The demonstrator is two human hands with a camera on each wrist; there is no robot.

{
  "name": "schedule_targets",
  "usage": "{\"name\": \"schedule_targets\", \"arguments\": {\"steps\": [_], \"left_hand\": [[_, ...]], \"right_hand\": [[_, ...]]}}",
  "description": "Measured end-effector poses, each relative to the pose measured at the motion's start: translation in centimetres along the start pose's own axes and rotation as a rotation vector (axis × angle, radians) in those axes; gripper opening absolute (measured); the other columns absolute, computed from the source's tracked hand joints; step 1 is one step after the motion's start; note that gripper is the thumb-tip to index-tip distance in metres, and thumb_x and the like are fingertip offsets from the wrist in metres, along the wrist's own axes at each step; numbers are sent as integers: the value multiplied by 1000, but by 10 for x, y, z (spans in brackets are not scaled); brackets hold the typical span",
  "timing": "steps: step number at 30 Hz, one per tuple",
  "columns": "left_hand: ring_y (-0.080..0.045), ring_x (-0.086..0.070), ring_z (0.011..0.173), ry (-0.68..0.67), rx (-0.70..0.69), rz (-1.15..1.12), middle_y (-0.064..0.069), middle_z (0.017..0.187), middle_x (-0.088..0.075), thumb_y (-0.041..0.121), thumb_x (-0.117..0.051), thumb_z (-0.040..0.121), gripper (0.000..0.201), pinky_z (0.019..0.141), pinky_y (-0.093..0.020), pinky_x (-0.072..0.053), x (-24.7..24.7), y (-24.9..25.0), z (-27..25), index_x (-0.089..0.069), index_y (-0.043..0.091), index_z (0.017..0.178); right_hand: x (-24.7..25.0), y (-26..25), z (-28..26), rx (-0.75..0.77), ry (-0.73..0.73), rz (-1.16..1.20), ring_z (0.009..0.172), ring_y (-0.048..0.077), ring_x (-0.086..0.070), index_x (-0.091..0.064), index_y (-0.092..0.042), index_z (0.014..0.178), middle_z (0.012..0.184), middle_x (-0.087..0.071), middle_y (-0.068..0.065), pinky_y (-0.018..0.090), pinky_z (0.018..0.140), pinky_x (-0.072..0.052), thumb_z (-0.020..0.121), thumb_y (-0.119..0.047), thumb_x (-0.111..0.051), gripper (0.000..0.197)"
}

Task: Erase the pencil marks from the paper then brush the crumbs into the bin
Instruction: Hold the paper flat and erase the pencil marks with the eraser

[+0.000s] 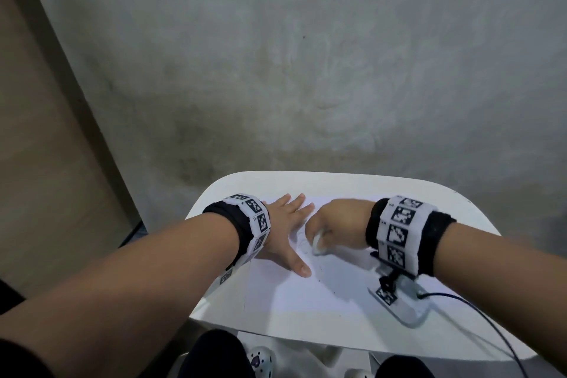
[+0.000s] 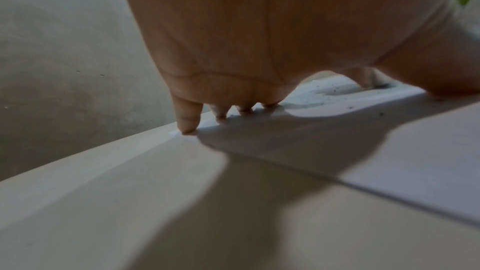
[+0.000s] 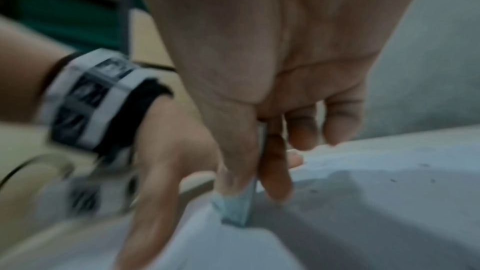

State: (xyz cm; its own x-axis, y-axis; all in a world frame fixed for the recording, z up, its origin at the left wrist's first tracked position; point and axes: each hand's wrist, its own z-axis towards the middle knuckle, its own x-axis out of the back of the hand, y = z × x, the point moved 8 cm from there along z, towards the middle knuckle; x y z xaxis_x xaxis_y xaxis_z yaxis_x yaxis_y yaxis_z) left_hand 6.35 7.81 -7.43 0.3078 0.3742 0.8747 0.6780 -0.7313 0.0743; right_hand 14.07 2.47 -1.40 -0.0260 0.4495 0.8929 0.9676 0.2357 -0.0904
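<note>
Both hands worked mid-frame: left hand (image 1: 283, 233) splayed flat, pinning the paper (image 1: 322, 295); right hand (image 1: 334, 224) pinched the eraser (image 1: 318, 245). Short, firm strokes would avoid creasing.

The rounded plastic table (image 1: 362, 184) is plain white, and the flat sheet of paper (image 1: 306, 295) on it is white too, tinged faintly lilac, with thin grey pencil scribbles (image 1: 303, 244) and dark specks of crumb (image 2: 350, 107). The small block eraser (image 3: 235, 205) is pale blue-white. Both fabric wristbands (image 1: 395, 232) are black, wrapped in white panels printed with black-and-white square codes — checker-like. The concrete floor (image 1: 306, 55) is mottled grey, blotched brownish.
</note>
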Motion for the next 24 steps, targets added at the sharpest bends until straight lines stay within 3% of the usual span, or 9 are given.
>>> {"name": "schedule_targets", "arguments": {"steps": [4,8,10,12,15,17,19,22,24], "left_hand": [[-19,24,149,-11,18,3,9,161,30,79,-68,67,132,120,-58,-1,3,4,-6,24,36,152],[-19,22,149,-16,24,-6,9,160,30,74,-69,72,128,120,-57,-3,7,7,-11,26,38,150],[-18,25,148,-27,11,-2,10,160,31,78,-68,68,131,120,-60,-1,4,5,-7,26,40,150],[-18,26,148,-24,14,-10,10,160,31,80,-68,66,133,119,-59,1,1,1,-4,27,40,150],[-16,27,148,-14,8,-11,10,160,30,79,-69,66,130,120,-59,-2,2,3,-5,21,40,152],[-18,26,148,-14,2,-8,10,160,29,80,-68,66,131,120,-59,-1,2,3,-5,24,40,151],[-19,25,149,-12,-2,-9,10,160,29,81,-67,65,133,119,-61,0,2,2,-4,30,43,147],[-18,26,148,-3,8,-15,10,161,29,78,-69,66,130,120,-60,-2,3,3,-5,24,43,150],[-17,26,148,1,9,-13,10,161,29,78,-69,67,128,120,-58,-2,3,3,-6,18,42,153]], "right_hand": [[22,26,9,-154,125,-81,94,21,-60,-67,-22,102,96,-66,-4,33,84,-49,87,-21,-54,20],[2,-10,12,15,52,-65,97,20,-62,-67,-22,108,103,-69,-3,34,87,-49,88,-24,-57,23],[16,8,13,-89,88,-20,99,19,-61,-68,-26,109,103,-68,-6,33,90,-48,88,-22,-56,25],[24,17,14,-146,127,-72,100,21,-60,-68,-24,107,101,-66,-5,31,85,-47,89,-20,-53,23],[10,-13,14,2,61,-64,98,20,-60,-66,-24,112,104,-67,-5,29,81,-45,90,-25,-58,24],[12,-6,16,-32,65,-27,90,16,-57,-67,-31,111,93,-62,-11,29,82,-45,88,-24,-58,25],[26,14,14,-141,134,-35,88,18,-57,-68,-29,103,89,-62,-10,30,82,-47,87,-20,-55,23],[17,-5,14,-54,85,-122,96,20,-62,-67,-22,108,100,-68,-4,30,84,-46,89,-22,-55,23],[10,-13,13,-8,47,-47,94,18,-60,-67,-26,111,93,-67,-8,29,84,-45,89,-24,-58,24]]}}
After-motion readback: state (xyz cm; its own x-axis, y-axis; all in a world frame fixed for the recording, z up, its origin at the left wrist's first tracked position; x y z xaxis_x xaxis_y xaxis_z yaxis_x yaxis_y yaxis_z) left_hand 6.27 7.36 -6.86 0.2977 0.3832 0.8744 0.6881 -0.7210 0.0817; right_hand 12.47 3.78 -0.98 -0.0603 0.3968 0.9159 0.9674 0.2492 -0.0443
